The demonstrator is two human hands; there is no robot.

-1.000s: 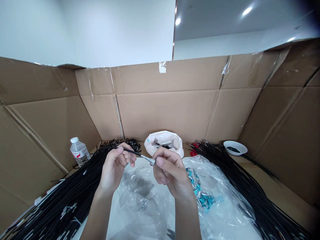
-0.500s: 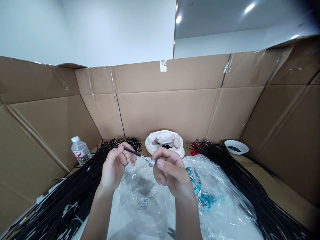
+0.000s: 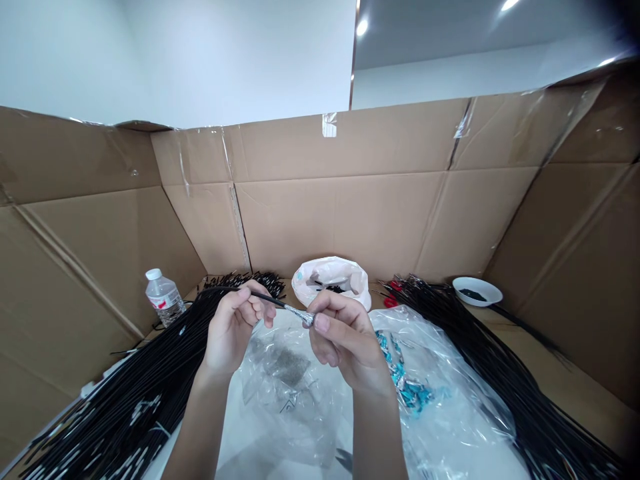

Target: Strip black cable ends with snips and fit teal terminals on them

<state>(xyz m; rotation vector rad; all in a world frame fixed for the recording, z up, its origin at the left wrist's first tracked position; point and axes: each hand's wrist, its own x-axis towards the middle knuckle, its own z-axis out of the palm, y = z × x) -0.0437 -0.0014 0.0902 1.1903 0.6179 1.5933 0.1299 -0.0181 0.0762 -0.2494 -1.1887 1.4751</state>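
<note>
Currently both hands are on one black cable [image 3: 267, 298], just below and left of frame centre. Left hand [image 3: 233, 330]: grip closed on the jacket, cable pinched between thumb and fingers, palm turned inward. Right hand [image 3: 345, 337]: grip closed on the far tip of the same cable, thumb and index fingertips pinching the end of the exposed silvery braid [image 3: 299, 313]. Very tip is hidden by the fingers. Cable slants down to the right from left hand to right hand; its other end runs off toward the left bundle, can't tell where it stops.

Below the hands, lower centre: clear bag [image 3: 287, 367] with a grey fuzzy mass, on a white counter [image 3: 231, 433]. Dark pointed piece [image 3: 344, 459] at bottom centre, partly behind the right forearm, can't ID it.

Lower left: big bundle of black cables [image 3: 165, 363], ends fanned toward the viewer. Bottle [image 3: 165, 303] with white cap just beyond it, mid left.

Behind the hands: white bag [image 3: 331, 268], mouth open, small black bits inside. Right of it, red handles [image 3: 391, 303] beside a second cable bundle [image 3: 475, 343], which runs to lower right. White bowl [image 3: 493, 295] with dark contents near that bundle's top end.

Lower right: larger clear plastic bag [image 3: 460, 407], teal and silvery scraps [image 3: 413, 395] showing. Cardboard walls [image 3: 340, 213] enclose the back and both sides.
</note>
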